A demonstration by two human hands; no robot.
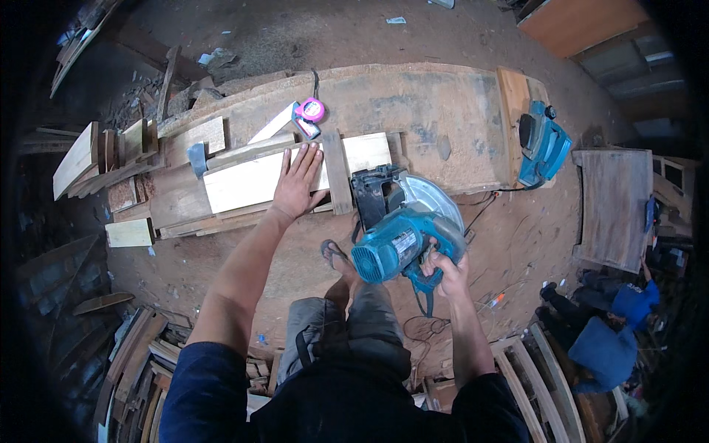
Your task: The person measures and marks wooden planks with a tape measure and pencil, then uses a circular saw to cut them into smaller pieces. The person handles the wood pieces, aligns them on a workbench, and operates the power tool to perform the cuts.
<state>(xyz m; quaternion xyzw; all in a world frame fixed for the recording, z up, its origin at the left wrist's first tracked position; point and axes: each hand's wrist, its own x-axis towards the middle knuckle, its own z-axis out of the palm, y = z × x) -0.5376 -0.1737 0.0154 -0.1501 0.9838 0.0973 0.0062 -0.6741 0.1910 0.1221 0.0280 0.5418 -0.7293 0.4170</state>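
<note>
My left hand [298, 184] lies flat, fingers spread, on a pale wooden board [244, 181] laid across a low workbench [436, 111]. My right hand [445, 268] grips the handle of a teal circular saw [402, 229], whose blade guard sits at the board's right end beside a darker cross-piece [337, 173]. My foot in a sandal [334, 253] stands just below the saw.
A pink tape measure [311, 111] and a hammer head [197, 158] lie on the bench. A teal power planer [543, 144] rests at its right end. Offcuts [111, 151] pile up at left, curved wooden parts [528, 369] at lower right, where another person [613, 325] crouches.
</note>
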